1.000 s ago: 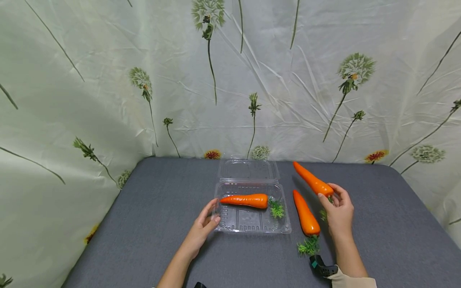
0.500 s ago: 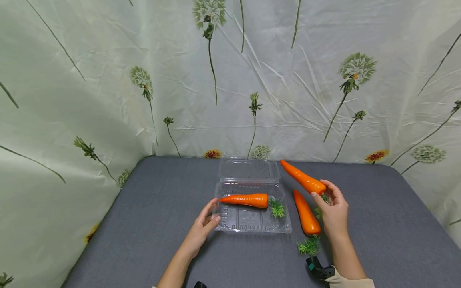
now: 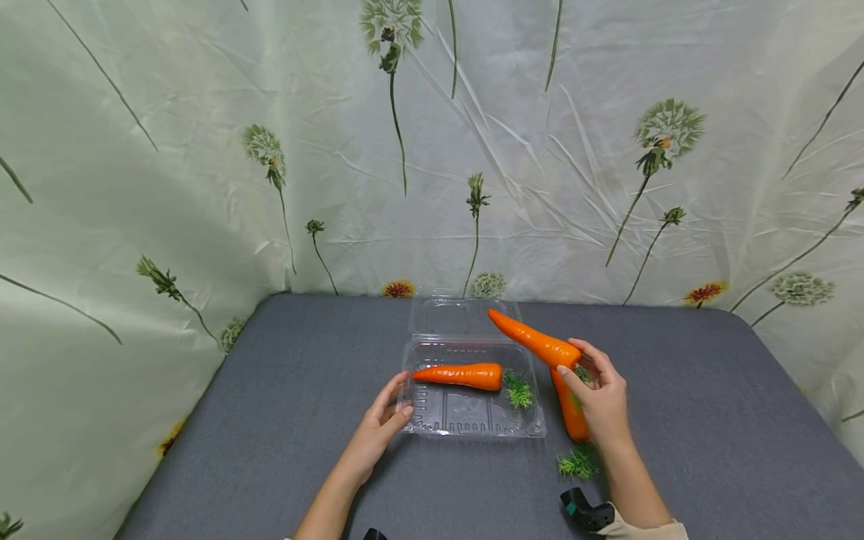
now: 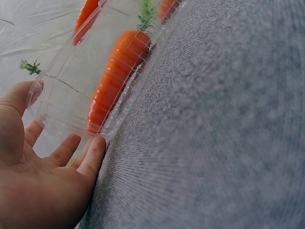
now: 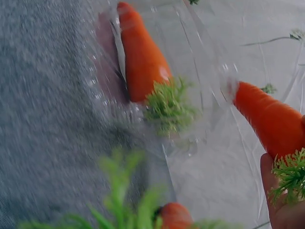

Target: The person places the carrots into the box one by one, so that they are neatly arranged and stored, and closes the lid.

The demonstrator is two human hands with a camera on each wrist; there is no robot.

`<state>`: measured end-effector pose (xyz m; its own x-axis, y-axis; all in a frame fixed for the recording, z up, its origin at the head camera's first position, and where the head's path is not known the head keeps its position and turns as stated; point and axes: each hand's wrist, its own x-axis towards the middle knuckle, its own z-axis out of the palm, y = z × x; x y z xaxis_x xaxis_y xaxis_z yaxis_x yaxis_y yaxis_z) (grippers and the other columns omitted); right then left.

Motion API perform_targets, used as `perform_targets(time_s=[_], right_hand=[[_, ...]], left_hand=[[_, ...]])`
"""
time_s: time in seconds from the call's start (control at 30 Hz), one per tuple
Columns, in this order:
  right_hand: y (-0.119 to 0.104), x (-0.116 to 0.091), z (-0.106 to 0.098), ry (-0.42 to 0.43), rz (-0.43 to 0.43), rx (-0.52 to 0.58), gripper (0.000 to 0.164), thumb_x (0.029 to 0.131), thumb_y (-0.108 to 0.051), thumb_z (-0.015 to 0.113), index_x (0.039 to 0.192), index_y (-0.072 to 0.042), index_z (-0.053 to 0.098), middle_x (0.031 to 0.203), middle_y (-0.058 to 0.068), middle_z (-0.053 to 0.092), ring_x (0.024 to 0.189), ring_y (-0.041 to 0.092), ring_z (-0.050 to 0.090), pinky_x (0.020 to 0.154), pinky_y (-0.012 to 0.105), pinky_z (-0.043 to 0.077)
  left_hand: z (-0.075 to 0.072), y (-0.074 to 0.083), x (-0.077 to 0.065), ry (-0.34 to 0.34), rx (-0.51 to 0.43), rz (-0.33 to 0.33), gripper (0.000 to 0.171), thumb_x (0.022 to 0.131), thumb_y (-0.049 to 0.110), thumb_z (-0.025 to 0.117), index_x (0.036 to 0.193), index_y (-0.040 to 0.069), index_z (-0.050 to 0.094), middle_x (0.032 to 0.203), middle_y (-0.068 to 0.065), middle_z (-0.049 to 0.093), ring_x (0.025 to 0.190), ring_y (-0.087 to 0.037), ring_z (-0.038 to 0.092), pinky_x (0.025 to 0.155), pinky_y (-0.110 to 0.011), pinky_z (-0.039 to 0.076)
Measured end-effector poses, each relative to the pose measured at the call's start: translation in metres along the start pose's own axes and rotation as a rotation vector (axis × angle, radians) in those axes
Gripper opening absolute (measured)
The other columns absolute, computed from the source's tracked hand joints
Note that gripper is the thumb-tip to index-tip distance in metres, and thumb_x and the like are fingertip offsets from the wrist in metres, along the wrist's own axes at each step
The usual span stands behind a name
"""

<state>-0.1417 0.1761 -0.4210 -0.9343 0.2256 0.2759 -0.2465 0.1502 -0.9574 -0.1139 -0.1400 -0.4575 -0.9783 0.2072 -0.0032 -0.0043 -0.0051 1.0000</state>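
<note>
A clear plastic clamshell container [image 3: 466,430] lies with its lid folded back on the grey table. One orange carrot [image 3: 462,376] with a green leafy top lies across its base, tip to the left. My left hand [image 3: 375,429] holds the container's left edge; in the left wrist view the thumb is at the rim and the fingers touch the side wall. A second carrot [image 3: 536,342] is held by its thick end in my right hand [image 3: 603,397], raised over the container's right side, tip toward the lid. Another carrot [image 3: 569,412] lies right of the container, partly hidden behind that hand.
The grey table [image 3: 304,352] ends at a pale curtain [image 3: 324,165] printed with dandelions, behind and to the left. A black wrist device [image 3: 586,511] is at my right wrist, just below the leafy top [image 3: 577,462] of the lying carrot.
My right hand has carried its carrot to the left, from beyond the lying carrot to over the container's right side. The left hand and the container have stayed in place.
</note>
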Motion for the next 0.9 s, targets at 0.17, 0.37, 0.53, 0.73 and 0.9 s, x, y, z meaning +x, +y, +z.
perform_targets(time_s=[0.17, 0.37, 0.53, 0.73, 0.9], right_hand=[[0.0, -0.003, 0.007, -0.045, -0.027, -0.032, 0.043, 0.081, -0.002, 0.066, 0.121, 0.001, 0.052, 0.114, 0.0, 0.051, 0.101, 0.012, 0.051, 0.067, 0.016, 0.045], [0.001, -0.007, 0.014, -0.096, -0.049, -0.022, 0.046, 0.08, -0.002, 0.066, 0.123, -0.001, 0.051, 0.121, 0.014, 0.05, 0.103, 0.009, 0.051, 0.077, 0.017, 0.042], [0.002, -0.008, 0.019, -0.13, -0.046, 0.006, 0.046, 0.08, -0.001, 0.066, 0.122, 0.0, 0.05, 0.117, 0.01, 0.052, 0.102, 0.009, 0.052, 0.078, 0.018, 0.043], [0.0, -0.01, 0.026, -0.172, -0.024, 0.022, 0.044, 0.08, -0.003, 0.066, 0.12, 0.001, 0.049, 0.115, 0.008, 0.053, 0.103, 0.01, 0.051, 0.084, 0.023, 0.038], [-0.002, -0.011, 0.029, -0.204, -0.044, 0.021, 0.042, 0.081, -0.004, 0.066, 0.119, 0.001, 0.05, 0.115, 0.012, 0.052, 0.101, 0.009, 0.051, 0.078, 0.019, 0.043]], left_hand=[[-0.004, -0.017, 0.005, 0.011, 0.004, -0.009, 0.056, 0.091, 0.009, 0.053, 0.14, 0.016, 0.029, 0.14, -0.018, 0.026, 0.117, -0.036, 0.039, 0.092, -0.045, 0.034], [-0.005, -0.021, 0.006, 0.016, 0.034, 0.001, 0.056, 0.09, 0.015, 0.055, 0.14, 0.019, 0.03, 0.14, -0.016, 0.028, 0.116, -0.034, 0.041, 0.091, -0.044, 0.035], [-0.005, -0.02, 0.006, 0.019, 0.031, -0.007, 0.056, 0.089, 0.018, 0.056, 0.14, 0.02, 0.031, 0.14, -0.015, 0.027, 0.116, -0.033, 0.041, 0.091, -0.044, 0.035], [-0.005, -0.02, 0.006, 0.015, 0.014, -0.001, 0.056, 0.09, 0.018, 0.056, 0.14, 0.02, 0.03, 0.141, -0.015, 0.027, 0.117, -0.034, 0.04, 0.092, -0.044, 0.034], [-0.006, -0.021, 0.006, 0.009, 0.007, 0.002, 0.056, 0.09, 0.017, 0.056, 0.14, 0.019, 0.03, 0.141, -0.015, 0.027, 0.117, -0.034, 0.04, 0.091, -0.043, 0.035]])
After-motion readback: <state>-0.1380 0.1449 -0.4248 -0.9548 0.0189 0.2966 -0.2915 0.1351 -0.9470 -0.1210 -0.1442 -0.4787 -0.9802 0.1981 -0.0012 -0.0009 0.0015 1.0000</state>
